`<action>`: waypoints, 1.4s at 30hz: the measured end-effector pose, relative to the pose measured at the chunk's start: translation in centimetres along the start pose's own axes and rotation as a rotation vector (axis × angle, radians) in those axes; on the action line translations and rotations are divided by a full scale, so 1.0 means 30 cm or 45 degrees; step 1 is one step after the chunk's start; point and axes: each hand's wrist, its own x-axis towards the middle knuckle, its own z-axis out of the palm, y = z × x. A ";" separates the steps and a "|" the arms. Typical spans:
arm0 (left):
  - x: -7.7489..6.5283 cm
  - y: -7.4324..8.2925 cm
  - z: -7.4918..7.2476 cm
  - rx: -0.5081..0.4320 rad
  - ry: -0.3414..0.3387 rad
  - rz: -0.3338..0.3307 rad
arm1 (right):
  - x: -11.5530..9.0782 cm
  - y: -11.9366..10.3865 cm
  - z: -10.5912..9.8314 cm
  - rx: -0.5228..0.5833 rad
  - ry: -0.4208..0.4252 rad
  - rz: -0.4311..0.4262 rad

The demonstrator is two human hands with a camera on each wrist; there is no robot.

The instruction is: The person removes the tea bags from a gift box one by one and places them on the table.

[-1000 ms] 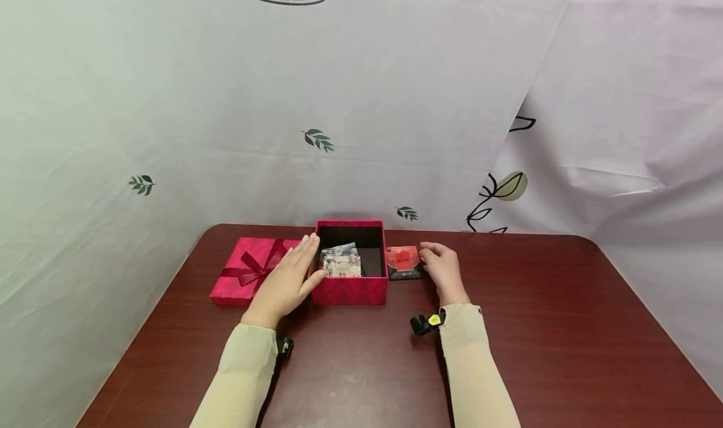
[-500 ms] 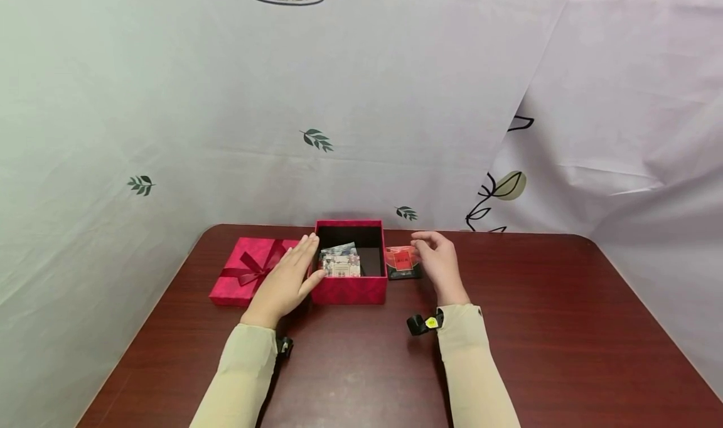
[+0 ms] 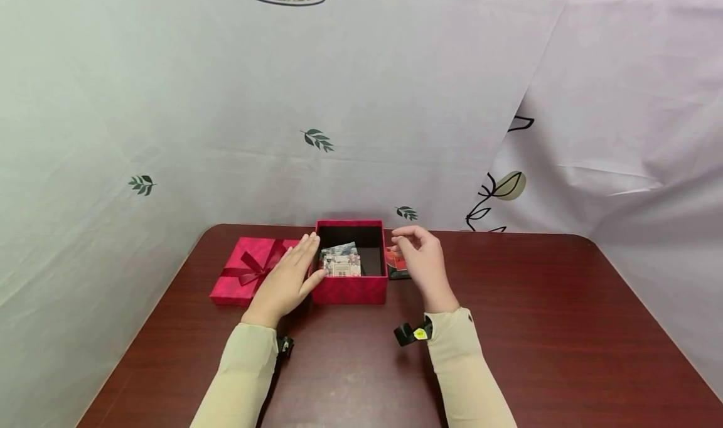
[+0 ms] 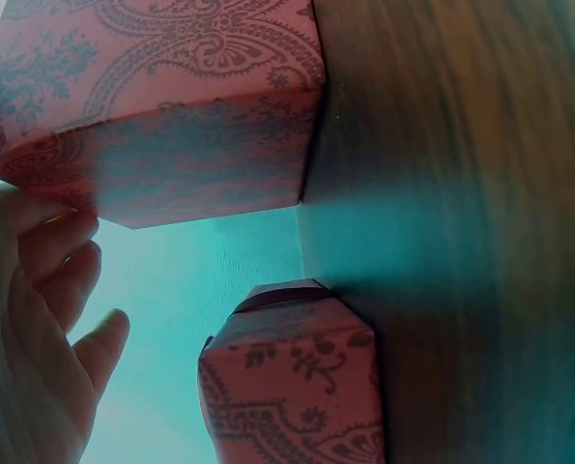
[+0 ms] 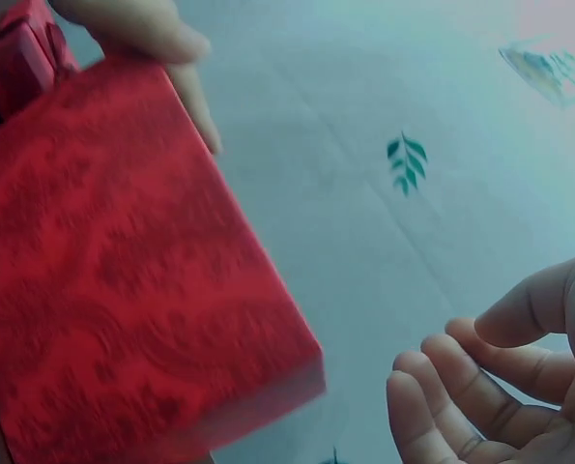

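Tabletop [image 3: 350, 365] of reddish-brown wood bears an open red box [image 3: 349, 291] with a dark interior; taking that box as the clock's centre in the head view, its lid [image 3: 237, 288], trimmed with a dark red ribbon [image 3: 250, 273], lies at nine o'clock. At three o'clock, just beside the box wall, lies a red and black packet [image 3: 396, 263], partly hidden by the right hand [image 3: 425, 266]. That hand is grasping nothing: its fingers are loosely bent, the thumb close to the index finger; whether it touches the packet cannot be told. The left hand [image 3: 282, 285], fingers outstretched and clutching nothing, rests against the nine o'clock side of the box. Inside, toward eight o'clock, a pale floral packet [image 3: 342, 268] overlaps a bluish packet [image 3: 341, 250]. Beyond twelve o'clock hangs a whitish cloth [image 3: 395, 101] with printed leaves [image 3: 317, 140].
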 end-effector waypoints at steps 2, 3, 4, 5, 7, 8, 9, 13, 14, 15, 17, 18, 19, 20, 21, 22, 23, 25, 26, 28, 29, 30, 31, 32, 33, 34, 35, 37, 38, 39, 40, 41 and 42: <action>0.001 0.001 -0.002 -0.001 -0.001 0.000 | -0.008 -0.006 0.021 0.037 -0.013 -0.018; 0.002 0.001 -0.002 0.002 -0.001 0.001 | -0.013 -0.009 0.032 0.051 -0.021 -0.024; 0.003 0.001 -0.002 0.002 -0.001 0.002 | -0.018 -0.011 0.043 0.059 -0.030 -0.031; 0.004 0.001 -0.002 0.003 -0.002 0.002 | -0.023 -0.013 0.053 0.062 -0.040 -0.038; 0.005 0.001 -0.001 0.002 -0.004 0.004 | -0.034 -0.013 0.073 0.043 -0.060 -0.054; 0.005 0.001 -0.001 0.002 -0.005 0.005 | -0.039 -0.012 0.082 0.028 -0.069 -0.058; 0.006 0.001 0.000 0.003 -0.005 0.006 | -0.045 -0.011 0.089 0.011 -0.079 -0.068; 0.007 0.003 0.004 -0.001 0.004 0.013 | -0.062 -0.002 0.110 -0.045 -0.111 -0.074; 0.007 0.003 0.005 -0.004 0.005 0.013 | -0.065 0.000 0.114 -0.055 -0.116 -0.072; 0.006 0.004 0.006 -0.008 0.006 0.013 | -0.067 0.002 0.117 -0.062 -0.122 -0.069; 0.005 0.005 0.009 -0.013 0.000 0.012 | -0.071 0.008 0.123 -0.078 -0.128 -0.049; 0.004 0.005 0.010 -0.017 -0.003 0.012 | -0.072 0.010 0.126 -0.088 -0.131 -0.043; 0.004 0.006 0.011 -0.017 -0.005 0.011 | -0.071 0.012 0.129 -0.102 -0.134 -0.041; 0.002 0.006 0.011 -0.020 -0.008 0.007 | -0.070 0.014 0.132 -0.120 -0.143 -0.041; 0.001 0.006 0.012 -0.020 -0.009 0.006 | -0.067 0.014 0.136 -0.151 -0.150 -0.042; 0.001 0.006 0.012 -0.020 -0.009 0.004 | -0.062 0.013 0.140 -0.191 -0.158 -0.044; 0.000 0.005 0.012 -0.022 -0.006 0.003 | -0.056 0.011 0.144 -0.232 -0.173 -0.047; -0.001 0.002 0.013 -0.023 0.000 0.000 | -0.040 0.003 0.155 -0.331 -0.219 -0.040; -0.002 0.000 0.014 -0.026 0.002 -0.002 | -0.031 -0.004 0.161 -0.377 -0.248 -0.027; -0.003 -0.004 0.014 -0.027 0.007 -0.003 | -0.010 -0.016 0.174 -0.460 -0.305 0.010; -0.004 -0.006 0.015 -0.025 0.008 -0.001 | 0.002 -0.023 0.182 -0.491 -0.336 0.034; -0.005 -0.007 0.014 -0.025 0.008 -0.001 | 0.011 -0.029 0.189 -0.524 -0.362 0.059; -0.005 -0.007 0.013 -0.025 0.007 -0.002 | 0.021 -0.034 0.196 -0.559 -0.382 0.078; -0.005 -0.007 0.010 -0.028 0.006 -0.001 | 0.030 -0.039 0.203 -0.588 -0.399 0.089; -0.004 -0.007 0.009 -0.028 0.006 0.001 | 0.039 -0.044 0.210 -0.620 -0.415 0.097; -0.003 -0.007 0.007 -0.029 0.005 0.002 | 0.047 -0.046 0.217 -0.650 -0.431 0.099; -0.002 -0.007 0.005 -0.028 0.006 0.004 | 0.053 -0.048 0.223 -0.682 -0.450 0.096; 0.000 -0.006 0.002 -0.027 0.007 0.004 | 0.065 -0.047 0.237 -0.744 -0.487 0.083; 0.001 -0.006 0.002 -0.026 0.009 0.004 | 0.070 -0.046 0.243 -0.772 -0.512 0.081; 0.001 -0.006 0.002 -0.025 0.010 0.003 | 0.074 -0.044 0.249 -0.798 -0.536 0.084; 0.001 -0.006 0.003 -0.023 0.012 0.002 | 0.078 -0.042 0.255 -0.829 -0.550 0.081; 0.002 -0.006 0.004 -0.021 0.013 0.001 | 0.082 -0.039 0.261 -0.853 -0.565 0.087; 0.002 -0.006 0.006 -0.022 0.013 0.000 | 0.086 -0.038 0.266 -0.876 -0.575 0.098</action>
